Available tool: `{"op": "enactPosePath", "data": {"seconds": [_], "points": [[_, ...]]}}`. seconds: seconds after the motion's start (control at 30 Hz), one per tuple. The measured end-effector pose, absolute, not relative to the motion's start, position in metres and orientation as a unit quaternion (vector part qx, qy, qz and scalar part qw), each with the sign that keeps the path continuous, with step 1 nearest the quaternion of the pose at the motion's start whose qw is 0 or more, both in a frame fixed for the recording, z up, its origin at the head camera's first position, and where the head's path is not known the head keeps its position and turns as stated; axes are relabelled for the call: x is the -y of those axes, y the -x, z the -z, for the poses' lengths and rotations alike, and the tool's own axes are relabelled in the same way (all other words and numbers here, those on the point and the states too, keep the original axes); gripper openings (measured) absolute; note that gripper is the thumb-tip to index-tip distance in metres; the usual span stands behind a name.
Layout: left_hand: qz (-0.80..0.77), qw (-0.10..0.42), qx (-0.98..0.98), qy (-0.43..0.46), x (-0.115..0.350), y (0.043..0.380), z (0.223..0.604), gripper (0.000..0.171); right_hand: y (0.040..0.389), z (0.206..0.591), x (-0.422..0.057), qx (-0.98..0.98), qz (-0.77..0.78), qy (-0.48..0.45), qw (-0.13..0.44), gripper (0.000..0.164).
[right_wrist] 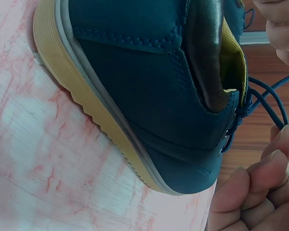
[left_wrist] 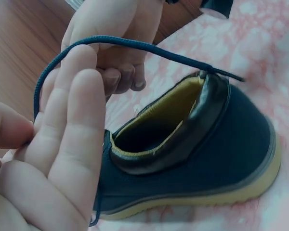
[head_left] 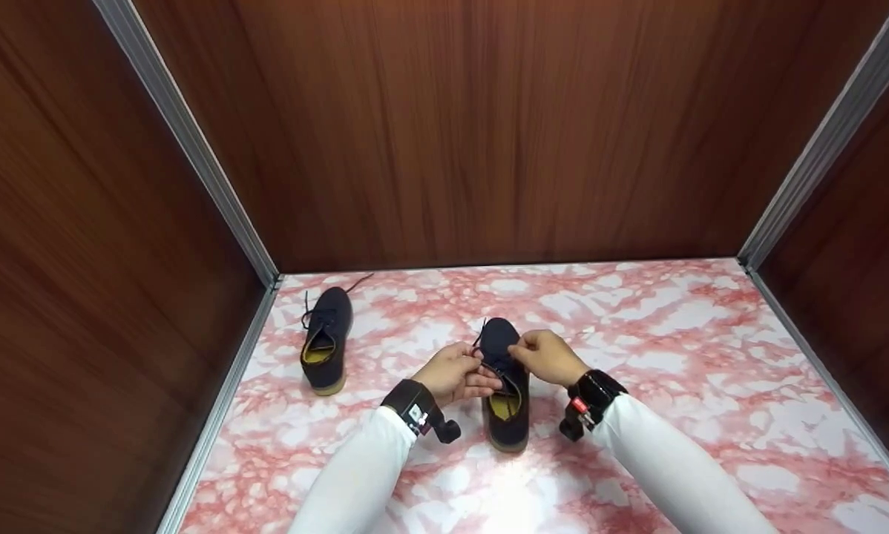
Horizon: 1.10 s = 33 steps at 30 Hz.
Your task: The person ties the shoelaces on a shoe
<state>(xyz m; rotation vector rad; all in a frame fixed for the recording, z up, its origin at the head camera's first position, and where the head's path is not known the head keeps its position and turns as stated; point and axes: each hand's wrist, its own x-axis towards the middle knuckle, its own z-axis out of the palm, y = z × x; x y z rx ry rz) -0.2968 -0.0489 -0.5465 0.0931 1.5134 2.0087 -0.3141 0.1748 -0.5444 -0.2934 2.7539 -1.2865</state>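
A navy shoe (head_left: 508, 426) with a yellow lining and a tan sole stands on the marbled surface, toe pointing away. My left hand (head_left: 456, 373), at its left side, pinches a dark blue shoelace (left_wrist: 135, 44) between thumb and fingers. In the left wrist view that lace arches over the fingers, its loose tip reaching across the shoe's opening. My right hand (head_left: 550, 357) is over the front right of the shoe, thumb and forefinger pinched together. Seen from the right wrist, a loop of lace (right_wrist: 274, 103) runs from the eyelets into the right fingers (right_wrist: 269, 168).
A matching navy shoe (head_left: 327, 326) stands to the left, its laces trailing loose. Brown wood-grain panels (head_left: 489, 133) rise at the back and both sides, with grey metal strips (head_left: 259, 256) along the corners. Red-and-white marbled surface (head_left: 682, 400) extends around both shoes.
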Motion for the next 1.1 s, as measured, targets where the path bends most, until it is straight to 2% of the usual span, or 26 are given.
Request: {"op": "enactPosePath", "data": {"seconds": [0.2, 0.3, 0.4, 0.57, 0.77, 0.9, 1.1], "points": [[-0.730, 0.311, -0.607, -0.040, 0.050, 0.296, 0.549, 0.006, 0.315, 0.545, -0.175, -0.902, 0.418, 0.095, 0.045, 0.028], [-0.642, 0.285, -0.708, -0.075, 0.053, 0.296, 0.551, 0.019, 0.315, 0.544, -0.175, -0.901, 0.422, 0.095, 0.046, 0.029], [-0.546, 0.226, -0.801, -0.100, 0.057, 0.297, 0.552, 0.025, 0.315, 0.543, -0.175, -0.898, 0.427, 0.094, 0.048, 0.029], [-0.480, 0.104, -0.866, -0.095, 0.059, 0.300, 0.552, 0.018, 0.315, 0.543, -0.176, -0.896, 0.432, 0.092, 0.048, 0.029], [-0.468, 0.034, -0.875, -0.121, 0.048, 0.302, 0.555, 0.021, 0.315, 0.539, -0.176, -0.899, 0.426, 0.094, 0.036, 0.027], [-0.458, 0.010, -0.881, -0.123, 0.039, 0.302, 0.556, 0.019, 0.316, 0.536, -0.174, -0.899, 0.428, 0.088, 0.018, 0.028], [-0.470, 0.035, -0.873, -0.125, 0.030, 0.303, 0.554, 0.035, 0.317, 0.533, -0.168, -0.880, 0.470, 0.059, 0.039, 0.026]]}}
